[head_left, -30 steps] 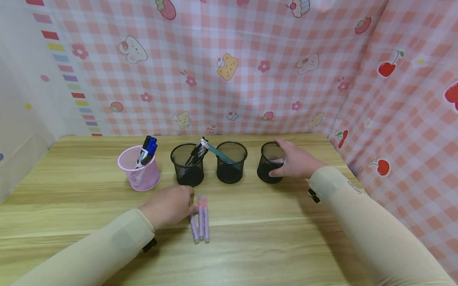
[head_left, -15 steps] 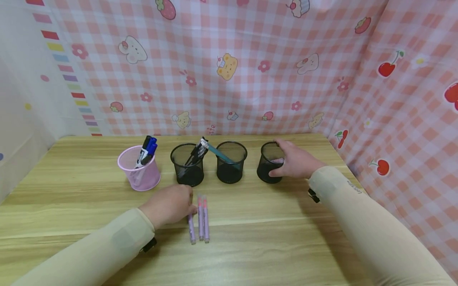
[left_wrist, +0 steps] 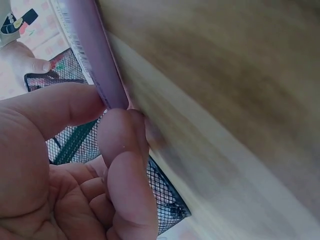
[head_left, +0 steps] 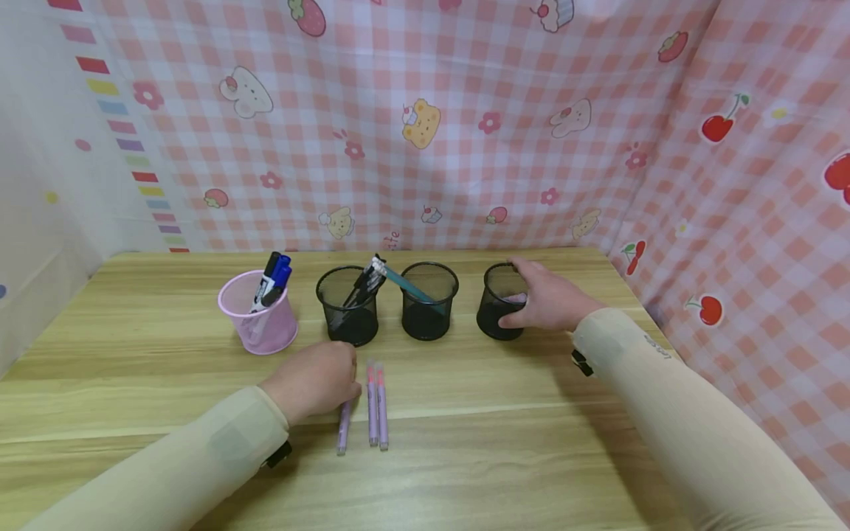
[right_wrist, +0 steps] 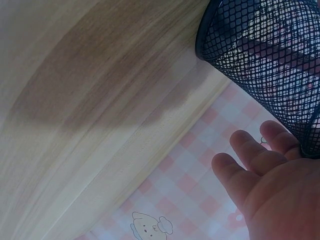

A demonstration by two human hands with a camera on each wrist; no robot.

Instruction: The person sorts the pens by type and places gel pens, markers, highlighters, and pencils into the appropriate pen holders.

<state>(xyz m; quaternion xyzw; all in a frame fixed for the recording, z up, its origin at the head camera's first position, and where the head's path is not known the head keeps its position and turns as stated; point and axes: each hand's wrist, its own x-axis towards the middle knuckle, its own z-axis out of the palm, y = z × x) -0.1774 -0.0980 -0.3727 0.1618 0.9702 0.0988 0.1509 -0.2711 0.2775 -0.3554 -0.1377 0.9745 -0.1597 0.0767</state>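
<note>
My left hand [head_left: 315,382] pinches a slim lilac marker pen [head_left: 343,431] between thumb and fingers, its lower part showing below the hand on the table. Up close in the left wrist view, the pen [left_wrist: 97,50] runs up from the fingertips. Two more lilac pens with pink bands, a left one [head_left: 372,413] and a right one [head_left: 383,417], lie side by side just to its right. At the far right my right hand [head_left: 554,299] holds a black mesh pen cup [head_left: 493,317], thumb in front and fingers behind. A pinkish pen [head_left: 514,299] leans inside that cup.
A pink mesh cup [head_left: 268,332] at left holds black and blue markers [head_left: 271,280]. Two black mesh cups stand mid-table: one [head_left: 352,324] with black pens, another [head_left: 426,321] with a teal pen [head_left: 408,285]. Checked cloth [head_left: 465,169] hangs behind the wooden table [head_left: 465,472].
The pinched pen's lower end has swung left, away from the two lying pens, and my left hand has shifted slightly left. My right hand and the cups stay put.
</note>
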